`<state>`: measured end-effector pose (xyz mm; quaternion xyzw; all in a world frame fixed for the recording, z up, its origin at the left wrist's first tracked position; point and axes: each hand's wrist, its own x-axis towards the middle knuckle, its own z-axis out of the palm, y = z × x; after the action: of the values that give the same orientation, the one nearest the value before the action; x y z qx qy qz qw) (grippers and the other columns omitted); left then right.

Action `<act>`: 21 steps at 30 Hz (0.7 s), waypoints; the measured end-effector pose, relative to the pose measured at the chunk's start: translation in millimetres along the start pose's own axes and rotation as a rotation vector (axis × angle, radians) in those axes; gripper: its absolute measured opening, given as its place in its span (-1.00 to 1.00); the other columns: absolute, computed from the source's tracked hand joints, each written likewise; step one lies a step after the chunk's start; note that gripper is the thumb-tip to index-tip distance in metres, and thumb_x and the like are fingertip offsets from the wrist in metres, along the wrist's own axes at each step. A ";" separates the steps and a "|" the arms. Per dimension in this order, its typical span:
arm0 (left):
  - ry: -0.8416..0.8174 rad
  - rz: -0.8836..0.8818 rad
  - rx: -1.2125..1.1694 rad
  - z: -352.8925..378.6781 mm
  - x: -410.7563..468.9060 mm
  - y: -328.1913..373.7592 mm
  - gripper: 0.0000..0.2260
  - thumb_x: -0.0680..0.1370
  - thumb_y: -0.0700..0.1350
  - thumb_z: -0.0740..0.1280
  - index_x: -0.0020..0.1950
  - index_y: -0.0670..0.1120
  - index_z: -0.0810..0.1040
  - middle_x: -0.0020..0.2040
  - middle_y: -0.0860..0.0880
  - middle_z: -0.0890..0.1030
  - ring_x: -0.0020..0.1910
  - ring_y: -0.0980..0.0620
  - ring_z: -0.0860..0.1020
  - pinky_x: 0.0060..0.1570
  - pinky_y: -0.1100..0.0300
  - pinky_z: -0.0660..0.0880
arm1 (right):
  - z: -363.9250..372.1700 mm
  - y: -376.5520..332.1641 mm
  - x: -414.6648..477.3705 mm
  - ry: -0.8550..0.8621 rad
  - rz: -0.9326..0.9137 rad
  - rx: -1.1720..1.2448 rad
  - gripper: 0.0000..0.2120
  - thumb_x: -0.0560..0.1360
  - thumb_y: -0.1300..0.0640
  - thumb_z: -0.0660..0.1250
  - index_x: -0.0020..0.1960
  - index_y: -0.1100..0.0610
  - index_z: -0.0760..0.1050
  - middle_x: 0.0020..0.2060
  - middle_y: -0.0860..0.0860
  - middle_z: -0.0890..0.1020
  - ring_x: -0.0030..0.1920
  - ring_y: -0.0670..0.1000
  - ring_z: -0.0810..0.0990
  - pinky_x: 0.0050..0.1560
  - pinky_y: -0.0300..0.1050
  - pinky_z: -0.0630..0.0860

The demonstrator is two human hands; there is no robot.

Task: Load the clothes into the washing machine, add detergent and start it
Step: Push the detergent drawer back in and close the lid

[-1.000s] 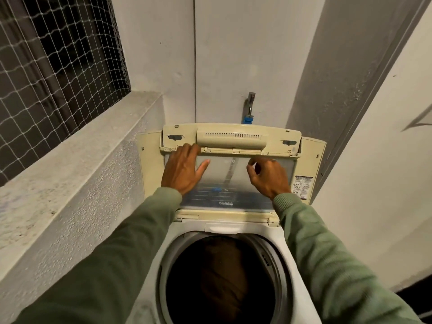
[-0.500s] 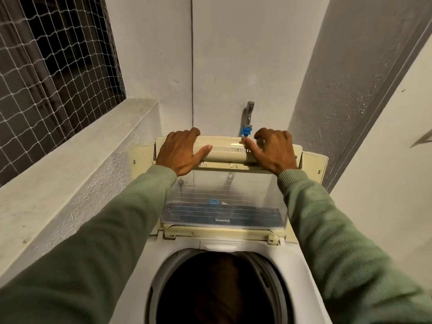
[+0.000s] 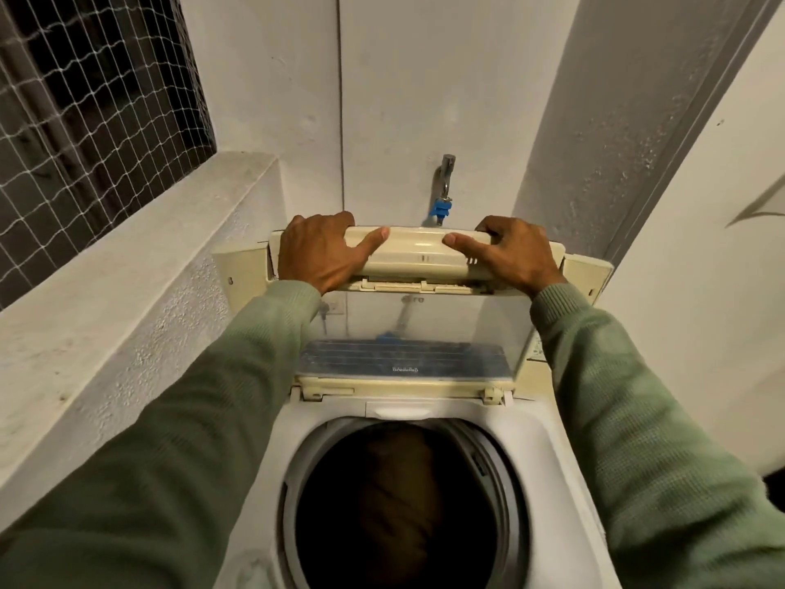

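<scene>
Clothes [image 3: 399,503] dark, in the washing machine [image 3: 548,452] tub | lid [image 3: 418,257] up, left hand [image 3: 323,252] and right hand [image 3: 514,257] each grip its top edge | soap, start: likely left

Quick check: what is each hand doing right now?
Left hand: gripping the lid's top edge.
Right hand: gripping the same edge.

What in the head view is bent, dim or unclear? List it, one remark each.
Head view: wide-angle bending curves the wall edges and splays both sleeves; warm, dim light; the drum is nearly black, so the clothes read only as a brownish mass; the transparent lid panel shows the tap hose blurred through it; left hand and right hand on the lid are sharp.
</scene>
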<state>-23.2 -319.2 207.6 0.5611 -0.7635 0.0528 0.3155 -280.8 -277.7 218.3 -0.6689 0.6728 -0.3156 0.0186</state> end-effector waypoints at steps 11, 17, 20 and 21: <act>0.022 0.053 -0.045 -41.4 -72.0 11.4 -0.42 0.49 0.41 0.16 -0.01 -0.07 0.62 -0.25 0.00 0.51 -0.21 -0.03 0.46 0.08 0.01 0.37 | -38.0 -21.0 -59.1 -0.309 -0.038 -0.011 -0.35 0.35 -0.50 0.17 -0.11 0.07 0.63 -0.19 0.03 0.67 -0.13 0.10 0.61 0.03 0.16 0.57; -0.241 -0.025 0.066 -65.9 -132.2 28.0 -0.22 0.34 0.55 0.03 0.17 0.00 0.60 0.10 -0.08 0.64 0.09 -0.14 0.53 0.17 -0.06 0.28 | -47.7 -28.4 -124.2 -0.439 -0.140 -0.066 -0.25 0.31 -0.53 0.06 0.05 0.06 0.58 -0.09 0.04 0.64 -0.10 0.08 0.59 0.04 0.17 0.56; -0.389 -0.075 0.029 -76.6 -164.7 32.6 -0.31 0.36 0.54 0.10 0.18 0.07 0.57 0.17 -0.05 0.61 0.13 -0.12 0.51 0.19 -0.07 0.23 | -46.7 -24.9 -158.7 -0.496 -0.217 -0.104 -0.35 0.44 -0.46 0.09 0.09 0.08 0.55 -0.08 0.06 0.63 -0.12 0.07 0.57 -0.04 0.06 0.54; -0.444 -0.089 0.030 -79.6 -174.8 34.4 -0.35 0.38 0.53 0.13 0.18 0.09 0.56 0.19 -0.04 0.60 0.15 -0.11 0.50 0.21 -0.09 0.23 | -46.7 -25.8 -170.5 -0.511 -0.237 -0.118 -0.39 0.48 -0.43 0.10 0.08 0.07 0.55 -0.08 0.06 0.62 -0.13 0.08 0.56 -0.06 0.04 0.53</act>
<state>9.8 -128.2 185.8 0.5967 -0.7878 -0.0747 0.1335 -261.0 -101.2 199.6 -0.8005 0.5807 -0.0970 0.1119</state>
